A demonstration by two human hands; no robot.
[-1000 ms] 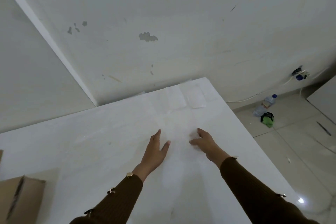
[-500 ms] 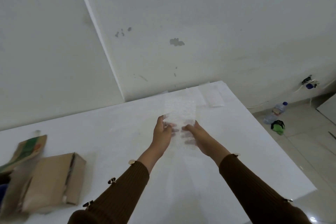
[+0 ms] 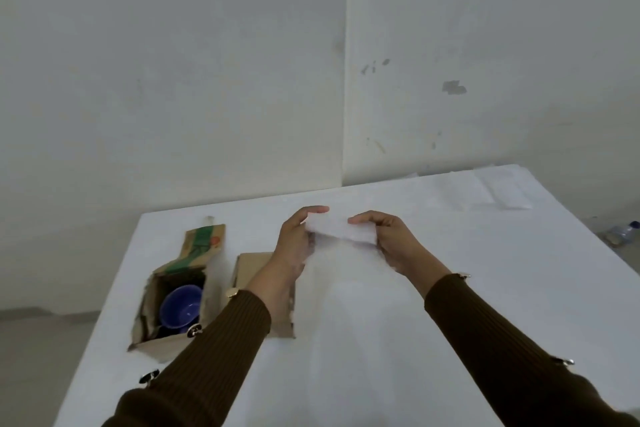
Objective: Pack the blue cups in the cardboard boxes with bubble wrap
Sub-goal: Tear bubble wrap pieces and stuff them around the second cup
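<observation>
The bubble wrap sheet, which a second ago lay flat on the white table under the hands, is now lifted clear of it. Its top edge is pinched by the left hand and the right hand, and the rest is left hanging. One blue cup is seen inside the open cardboard box at the left, just beside a second box; the sheet is judged ready to be carried there as padding.
</observation>
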